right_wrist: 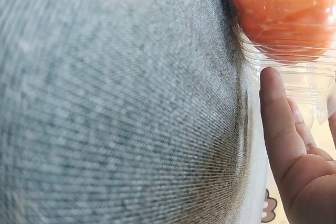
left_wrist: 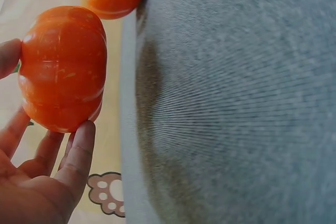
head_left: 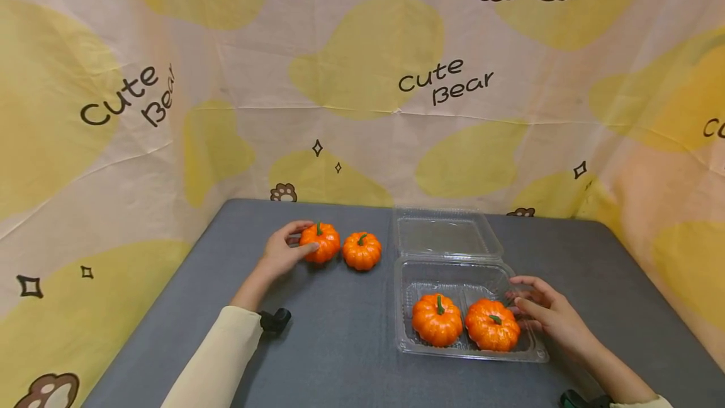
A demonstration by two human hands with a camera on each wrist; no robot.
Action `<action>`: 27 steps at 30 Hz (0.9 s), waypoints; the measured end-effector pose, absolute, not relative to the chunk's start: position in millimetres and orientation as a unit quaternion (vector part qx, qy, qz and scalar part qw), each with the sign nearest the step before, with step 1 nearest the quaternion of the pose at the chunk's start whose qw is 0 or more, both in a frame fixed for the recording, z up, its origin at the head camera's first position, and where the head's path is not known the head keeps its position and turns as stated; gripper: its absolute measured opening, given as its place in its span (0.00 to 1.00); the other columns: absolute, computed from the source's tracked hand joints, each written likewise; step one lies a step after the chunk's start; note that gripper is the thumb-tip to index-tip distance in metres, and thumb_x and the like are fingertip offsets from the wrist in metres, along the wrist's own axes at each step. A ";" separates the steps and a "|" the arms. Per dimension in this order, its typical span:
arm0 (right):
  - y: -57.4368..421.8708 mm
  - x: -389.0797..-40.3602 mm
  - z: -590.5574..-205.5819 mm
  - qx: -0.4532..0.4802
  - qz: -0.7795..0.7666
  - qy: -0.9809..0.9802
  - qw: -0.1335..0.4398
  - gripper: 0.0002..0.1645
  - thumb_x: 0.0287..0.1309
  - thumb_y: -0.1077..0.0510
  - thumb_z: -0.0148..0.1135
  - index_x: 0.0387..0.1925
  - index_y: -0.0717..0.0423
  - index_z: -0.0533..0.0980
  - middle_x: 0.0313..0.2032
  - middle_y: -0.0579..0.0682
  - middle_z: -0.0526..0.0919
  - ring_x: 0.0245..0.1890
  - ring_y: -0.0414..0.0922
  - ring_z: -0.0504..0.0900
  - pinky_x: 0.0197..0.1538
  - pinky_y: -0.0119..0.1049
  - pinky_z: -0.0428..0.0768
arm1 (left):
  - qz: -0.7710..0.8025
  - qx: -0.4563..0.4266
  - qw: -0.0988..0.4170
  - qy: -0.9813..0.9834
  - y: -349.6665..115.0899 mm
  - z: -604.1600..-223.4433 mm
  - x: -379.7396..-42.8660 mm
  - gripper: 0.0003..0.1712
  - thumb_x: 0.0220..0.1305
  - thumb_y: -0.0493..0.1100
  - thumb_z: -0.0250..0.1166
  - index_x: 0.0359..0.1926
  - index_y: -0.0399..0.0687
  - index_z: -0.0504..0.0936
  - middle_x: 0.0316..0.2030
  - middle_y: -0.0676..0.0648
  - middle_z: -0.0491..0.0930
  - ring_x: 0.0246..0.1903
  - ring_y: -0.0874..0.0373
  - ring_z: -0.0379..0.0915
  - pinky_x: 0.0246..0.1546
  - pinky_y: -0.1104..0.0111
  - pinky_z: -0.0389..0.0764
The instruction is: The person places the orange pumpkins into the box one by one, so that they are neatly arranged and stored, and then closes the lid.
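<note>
My left hand (head_left: 286, 249) holds a small orange pumpkin (head_left: 320, 243) with a green stem between thumb and fingers. In the left wrist view, that pumpkin (left_wrist: 63, 69) is raised off the table. A second pumpkin (head_left: 362, 251) sits just to its right. Two more stand side by side in the front part of a clear plastic clamshell box (head_left: 416, 352): a left pumpkin (head_left: 437, 321) and a right pumpkin (head_left: 492, 326). At the box's right side is my right hand (head_left: 552, 313), its fingers extended against the wall. The right wrist view shows a straight finger (right_wrist: 278, 114) by the ridged plastic.
The box's lid (head_left: 447, 232) is folded back flat behind it. A grey cloth covers the table (head_left: 334, 332). Behind the table and along its sides hangs a printed curtain (head_left: 362, 80) with yellow patches and lettering.
</note>
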State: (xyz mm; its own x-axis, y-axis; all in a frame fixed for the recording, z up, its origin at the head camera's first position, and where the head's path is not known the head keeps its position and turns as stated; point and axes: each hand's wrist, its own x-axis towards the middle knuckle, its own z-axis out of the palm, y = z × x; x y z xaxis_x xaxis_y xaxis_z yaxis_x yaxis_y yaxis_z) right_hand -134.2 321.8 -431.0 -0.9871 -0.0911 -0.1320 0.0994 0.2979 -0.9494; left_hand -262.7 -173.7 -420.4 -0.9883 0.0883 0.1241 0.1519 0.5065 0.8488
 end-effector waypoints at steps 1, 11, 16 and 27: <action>321.8 -134.1 -430.9 0.004 -0.592 0.802 0.081 0.26 0.68 0.57 0.55 0.62 0.61 0.61 0.44 0.42 0.82 0.38 0.40 0.84 0.39 0.38 0.84 | -0.493 -0.071 0.033 -0.866 -173.6 -418.9 -262.0 0.31 0.54 0.41 0.71 0.60 0.46 0.76 0.58 0.39 0.76 0.53 0.41 0.75 0.55 0.52 0.76; 321.9 -134.9 -430.8 0.009 -0.588 0.804 0.083 0.28 0.68 0.56 0.55 0.63 0.62 0.60 0.48 0.49 0.81 0.38 0.40 0.84 0.39 0.38 0.84 | -0.478 -0.086 0.035 -0.873 -169.3 -401.8 -256.8 0.31 0.55 0.48 0.71 0.60 0.52 0.76 0.59 0.43 0.76 0.53 0.43 0.75 0.51 0.53 0.79; 322.7 -135.0 -431.5 0.002 -0.591 0.802 0.082 0.27 0.68 0.56 0.54 0.63 0.62 0.60 0.46 0.45 0.82 0.38 0.40 0.84 0.39 0.38 0.84 | -0.482 -0.114 0.050 -0.867 -160.0 -391.1 -253.3 0.30 0.54 0.48 0.72 0.59 0.53 0.77 0.58 0.43 0.76 0.52 0.44 0.76 0.49 0.54 0.80; 323.0 -134.7 -431.4 0.000 -0.589 0.804 0.081 0.27 0.68 0.56 0.54 0.63 0.62 0.60 0.45 0.45 0.82 0.38 0.40 0.84 0.39 0.38 0.85 | -0.505 -0.164 0.044 -0.846 -128.0 -363.2 -245.2 0.31 0.53 0.44 0.73 0.59 0.51 0.77 0.57 0.42 0.74 0.52 0.43 0.75 0.52 0.53 0.79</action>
State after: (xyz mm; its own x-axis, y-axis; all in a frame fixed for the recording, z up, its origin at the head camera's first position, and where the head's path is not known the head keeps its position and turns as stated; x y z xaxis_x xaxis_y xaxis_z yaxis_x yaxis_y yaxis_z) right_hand -134.7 323.0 -431.4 -0.9868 -0.0949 -0.1310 0.0963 0.3058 -0.9472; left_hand -245.2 -128.0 -363.2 -0.9423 0.2337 0.2398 0.3220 0.4363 0.8402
